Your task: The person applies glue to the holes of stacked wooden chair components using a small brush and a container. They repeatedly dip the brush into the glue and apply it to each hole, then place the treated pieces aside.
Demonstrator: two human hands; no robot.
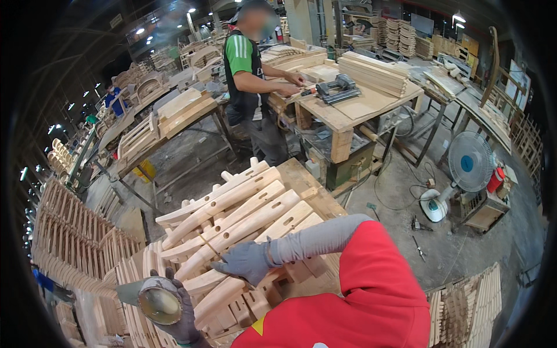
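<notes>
Between seven and eight o'clock, the grey-gloved left hand (185, 320) grips a round, yellowish-filled cup (159, 306); beyond, the grey-gloved right hand (246, 261) grasps a thin tan stick (210, 247) among pale, slotted wooden pieces (237, 235) towards seven. A level cup should limit drips.

One gloved left hand (187, 318), one gloved right hand (246, 261): two. One cup (160, 304), one thin stick (210, 247). Wooden pieces (243, 232): at least six, overlapping, exact total unclear. I see one fan (467, 162), one nail gun (343, 82), at least two other people (253, 107).
</notes>
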